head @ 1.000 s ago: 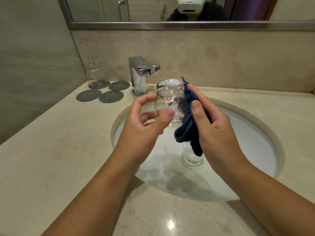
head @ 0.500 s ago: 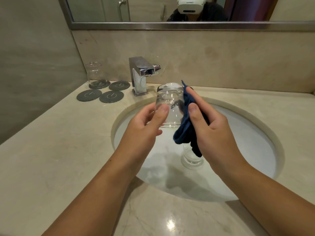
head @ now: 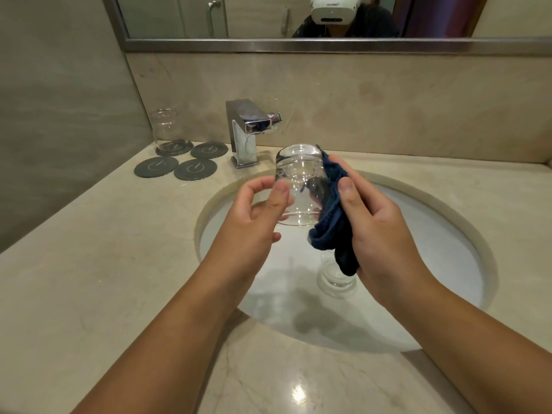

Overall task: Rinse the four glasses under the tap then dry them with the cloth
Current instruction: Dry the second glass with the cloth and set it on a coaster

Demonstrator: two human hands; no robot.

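Note:
A clear glass (head: 300, 183) is held upside down above the sink basin (head: 433, 222). My left hand (head: 257, 216) pinches its left side near the rim with thumb and fingers. My right hand (head: 379, 231) presses a dark blue cloth (head: 331, 216) against the glass's right side. A second glass (head: 336, 274) stands in the basin below the cloth, partly hidden by it. A third glass (head: 167, 131) stands upside down on a coaster at the back left. The chrome tap (head: 248, 130) shows no water running.
Three bare dark round coasters (head: 195, 168) lie on the beige counter (head: 89, 264) left of the tap. A wall closes the left side, a mirror (head: 268, 16) hangs above the backsplash. The counter goes on to the right of the basin.
Both hands have lowered the glass and cloth slightly toward the basin. My left hand's fingers have shifted their hold on the glass, which looks turned between the frames.

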